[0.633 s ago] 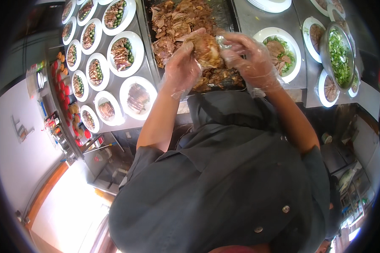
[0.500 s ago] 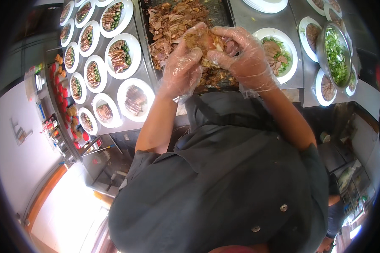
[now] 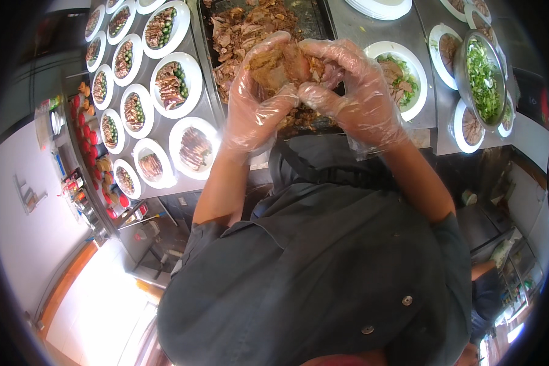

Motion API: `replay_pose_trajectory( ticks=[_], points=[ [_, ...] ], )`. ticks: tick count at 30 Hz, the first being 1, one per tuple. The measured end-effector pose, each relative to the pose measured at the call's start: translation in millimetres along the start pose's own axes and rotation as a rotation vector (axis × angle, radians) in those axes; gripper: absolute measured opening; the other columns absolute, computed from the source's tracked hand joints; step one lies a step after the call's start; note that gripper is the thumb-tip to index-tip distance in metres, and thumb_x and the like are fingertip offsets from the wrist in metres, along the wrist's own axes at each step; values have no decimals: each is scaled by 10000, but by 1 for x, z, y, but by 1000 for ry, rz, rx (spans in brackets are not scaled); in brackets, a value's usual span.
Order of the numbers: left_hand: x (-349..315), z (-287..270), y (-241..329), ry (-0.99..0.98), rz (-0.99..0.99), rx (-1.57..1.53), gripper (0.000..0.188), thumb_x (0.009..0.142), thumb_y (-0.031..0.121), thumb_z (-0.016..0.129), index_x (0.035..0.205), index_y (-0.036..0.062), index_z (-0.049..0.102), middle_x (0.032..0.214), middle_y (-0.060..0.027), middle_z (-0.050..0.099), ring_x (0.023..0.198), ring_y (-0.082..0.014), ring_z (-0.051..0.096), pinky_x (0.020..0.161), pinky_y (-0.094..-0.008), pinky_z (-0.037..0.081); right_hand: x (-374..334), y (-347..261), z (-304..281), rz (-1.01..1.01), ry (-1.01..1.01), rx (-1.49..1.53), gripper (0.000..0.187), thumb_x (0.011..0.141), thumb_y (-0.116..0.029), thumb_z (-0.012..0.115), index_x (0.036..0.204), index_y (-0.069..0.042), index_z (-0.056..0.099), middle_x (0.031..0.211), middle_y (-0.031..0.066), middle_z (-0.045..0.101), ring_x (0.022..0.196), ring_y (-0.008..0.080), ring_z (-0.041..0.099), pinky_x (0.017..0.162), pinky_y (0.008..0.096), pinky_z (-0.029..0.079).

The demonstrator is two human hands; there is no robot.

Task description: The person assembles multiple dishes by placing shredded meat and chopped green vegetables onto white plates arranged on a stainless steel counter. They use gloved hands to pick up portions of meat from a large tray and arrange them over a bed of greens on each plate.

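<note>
Both my hands wear thin clear plastic gloves and grip one chunk of cooked meat (image 3: 280, 68) between them. My left hand (image 3: 256, 100) curls round its left side, thumb pressed on the near face. Fingers and thumb of my right hand (image 3: 357, 91) pinch the right end, where the meat looks darker and pinkish. Beneath and beyond the hands, a dark rectangular tray (image 3: 318, 30) bears a pile of sliced brown meat (image 3: 250, 27), with small scraps at its near end. My hands partly hide that end.
Left of the tray stand several white oval plates (image 3: 194, 148) with sliced meat, many with green pieces. A plate with meat and greens (image 3: 402, 79) lies to the right, below stacked white plates (image 3: 381, 7). Farther right, a metal bowl of chopped greens (image 3: 485, 79) overlaps more plates.
My left hand has turned and opened wider round the meat chunk, so more of its yellowish-brown surface shows. Both hands still hold it. At lower right another person's arm has moved.
</note>
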State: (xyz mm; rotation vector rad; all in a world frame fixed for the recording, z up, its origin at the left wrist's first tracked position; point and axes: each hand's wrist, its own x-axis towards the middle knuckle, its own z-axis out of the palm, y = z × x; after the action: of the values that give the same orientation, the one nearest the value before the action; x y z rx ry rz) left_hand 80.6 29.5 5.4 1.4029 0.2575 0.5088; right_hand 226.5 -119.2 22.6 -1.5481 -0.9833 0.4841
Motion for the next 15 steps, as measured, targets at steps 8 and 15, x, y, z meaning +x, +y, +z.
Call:
replay_pose_trajectory(
  ticks=[8,15],
  points=[
    [-2,-3,-2,153,-188,-144,671,901,14,698,1544,-22,510,1500,-167,604,1386,-275,606,1189,-413,501,-4,18,11,-55,80,148,358,918,-74,868,1241,-11,729,1219,118,738,976,168,736,808,303,615],
    [0,8,12,230,-308,-591,683,895,-64,750,1532,1,513,1332,-161,693,1233,-238,690,1068,-385,574,-9,7,-2,327,22,461,382,989,10,779,1362,2,695,1332,102,730,1069,160,733,878,287,631]
  ],
)
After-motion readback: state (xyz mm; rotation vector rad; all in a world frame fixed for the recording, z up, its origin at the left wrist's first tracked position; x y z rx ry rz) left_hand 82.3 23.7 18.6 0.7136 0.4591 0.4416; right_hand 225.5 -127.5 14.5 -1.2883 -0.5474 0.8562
